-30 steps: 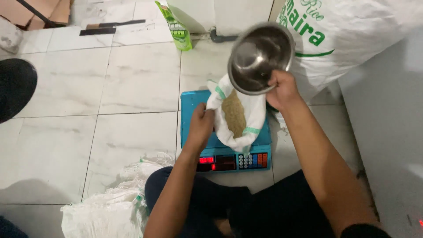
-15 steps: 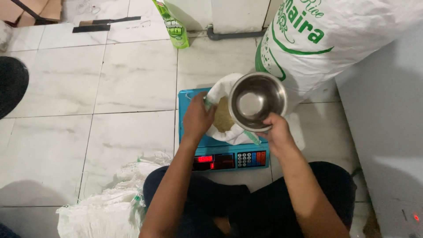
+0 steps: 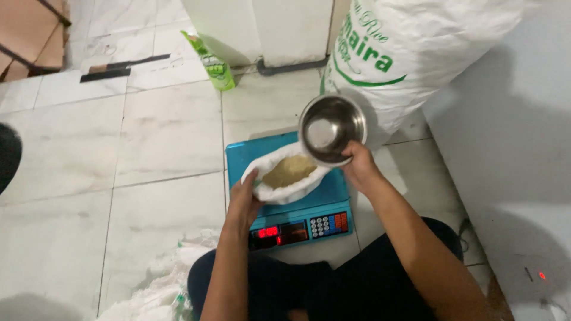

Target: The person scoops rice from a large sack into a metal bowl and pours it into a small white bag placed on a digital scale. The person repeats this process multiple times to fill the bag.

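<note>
Grain fills the white bag on the blue scale, its left rim pinched by the left hand, while the right hand grips a steel bowl just beyond the bag's far-right edge.

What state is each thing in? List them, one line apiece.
Steel bowl: empty, tilted, held up by the right hand.
White bag: open, part full of tan grain, sitting on the scale, its rim held by the left hand.
Blue scale: switched on, red display lit.
Big white sack: full, standing on the floor.
</note>
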